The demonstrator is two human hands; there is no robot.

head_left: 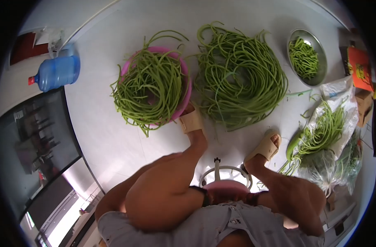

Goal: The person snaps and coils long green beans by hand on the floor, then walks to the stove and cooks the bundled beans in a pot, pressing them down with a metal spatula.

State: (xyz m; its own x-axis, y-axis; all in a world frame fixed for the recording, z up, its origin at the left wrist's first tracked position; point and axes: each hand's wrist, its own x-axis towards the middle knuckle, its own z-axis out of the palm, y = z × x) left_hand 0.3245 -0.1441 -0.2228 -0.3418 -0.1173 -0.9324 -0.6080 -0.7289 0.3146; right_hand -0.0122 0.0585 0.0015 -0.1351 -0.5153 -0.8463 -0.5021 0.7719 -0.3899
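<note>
My left arm [144, 166] runs behind my raised left leg, and its hand is hidden. My right hand [293, 193] seems to lie low on my right leg, dim and hard to separate from it; its fingers cannot be made out. Nothing held shows in either hand. In front of my left foot, long green yard-long beans [155, 88] spill over a pink basin [187, 88]. Beside it a large heap of long beans [245, 74] lies coiled on the floor. Cut bean pieces [303, 57] fill part of a metal bowl [322, 68] at the far right.
More long beans [326, 127] lie on a plastic bag [348, 101] at right, near a knotted clear bag [319, 166]. An orange packet [360, 68] and a cardboard box [363, 107] stand behind. A blue water jug [58, 73] lies at left. A pink stool [227, 186] is beneath me.
</note>
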